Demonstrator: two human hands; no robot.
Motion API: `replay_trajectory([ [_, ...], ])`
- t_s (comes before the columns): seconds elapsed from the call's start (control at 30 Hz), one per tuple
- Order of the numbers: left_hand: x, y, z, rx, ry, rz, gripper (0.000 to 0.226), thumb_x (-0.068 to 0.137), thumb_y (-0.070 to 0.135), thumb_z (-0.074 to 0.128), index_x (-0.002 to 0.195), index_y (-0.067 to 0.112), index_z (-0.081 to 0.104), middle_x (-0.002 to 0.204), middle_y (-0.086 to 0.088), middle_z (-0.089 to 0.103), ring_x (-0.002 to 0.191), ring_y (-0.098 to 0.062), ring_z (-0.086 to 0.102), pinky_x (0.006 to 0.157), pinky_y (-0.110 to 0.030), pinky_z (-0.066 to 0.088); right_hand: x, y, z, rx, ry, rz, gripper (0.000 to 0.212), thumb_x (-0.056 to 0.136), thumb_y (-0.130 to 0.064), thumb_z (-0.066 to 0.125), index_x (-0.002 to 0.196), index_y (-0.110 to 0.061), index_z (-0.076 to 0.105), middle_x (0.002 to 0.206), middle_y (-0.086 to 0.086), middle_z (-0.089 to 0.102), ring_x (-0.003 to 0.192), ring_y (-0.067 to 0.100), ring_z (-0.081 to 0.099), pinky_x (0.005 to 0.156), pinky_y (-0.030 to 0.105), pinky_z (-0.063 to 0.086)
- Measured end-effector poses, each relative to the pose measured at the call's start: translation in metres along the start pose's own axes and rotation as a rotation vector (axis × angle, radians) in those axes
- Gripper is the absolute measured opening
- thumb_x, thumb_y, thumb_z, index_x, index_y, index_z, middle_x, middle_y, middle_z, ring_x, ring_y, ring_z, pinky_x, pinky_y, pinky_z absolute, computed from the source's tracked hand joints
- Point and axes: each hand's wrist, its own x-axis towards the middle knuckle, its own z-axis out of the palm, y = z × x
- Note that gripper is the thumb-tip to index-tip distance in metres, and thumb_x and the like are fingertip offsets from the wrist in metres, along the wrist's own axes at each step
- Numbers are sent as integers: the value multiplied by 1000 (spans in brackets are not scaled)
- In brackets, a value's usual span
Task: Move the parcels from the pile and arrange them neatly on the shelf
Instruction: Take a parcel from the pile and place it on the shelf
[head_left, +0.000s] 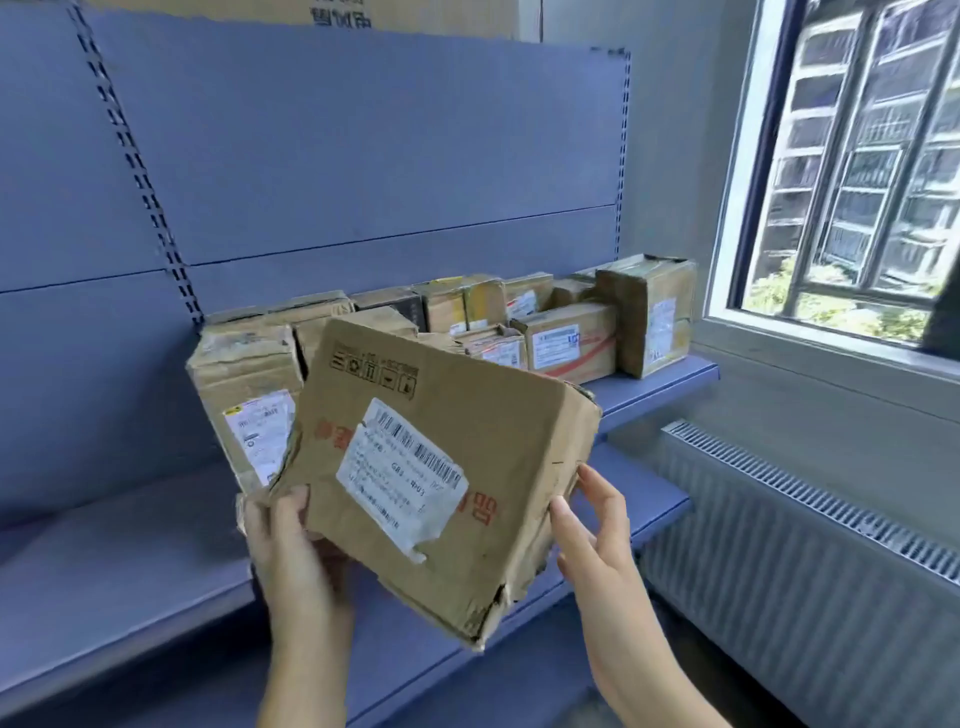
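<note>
A worn brown cardboard parcel (467, 431) with a white barcode label and red print is held tilted in front of the blue shelf (670, 382). My left hand (291, 545) grips its lower left corner, thumb on the front face. My right hand (597, 525) touches its right edge with thumb and fingertips. Behind it, a row of several cardboard parcels (571, 338) stands on the upper shelf board, from a tall box at the left (244, 384) to a taped box at the right end (652, 312).
A lower blue shelf board (130, 582) runs beneath the held parcel. A white radiator (810, 561) stands at the right under a window (852, 171). The shelf's blue back panel (363, 156) rises behind the parcels, and a cardboard box edge (337, 15) shows on top.
</note>
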Motion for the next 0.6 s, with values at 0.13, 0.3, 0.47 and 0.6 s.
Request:
replay_trajectory([
  [0.13,-35,-13,46,63,-32,-40,22,93,13,50,75,25,47,69,8,64,61,-10,58,58,-29,39,31,-21,-33,-25,15,30,47,92,-46,52,132,-22,43,139,-6,41,114,13,42,86,30,40],
  [0.3,-30,-13,75,92,-84,8,26,94,1,46,75,19,42,70,5,56,59,-8,52,49,-19,41,45,-38,-31,16,-74,-113,110,55,-62,71,150,-32,24,145,-11,46,121,6,51,85,18,50],
  [0.47,-1,-6,89,317,-302,98,15,95,11,50,83,20,47,82,8,57,72,0,54,71,-25,37,67,-50,-24,37,-105,-294,84,72,-62,66,145,-47,26,138,-22,51,125,2,51,108,40,39],
  [0.6,41,17,93,449,-416,174,22,92,49,52,92,27,54,90,23,61,85,14,56,82,-22,40,116,-67,-4,21,-168,-273,92,63,-86,55,143,-45,34,143,-16,49,133,10,46,112,51,33],
])
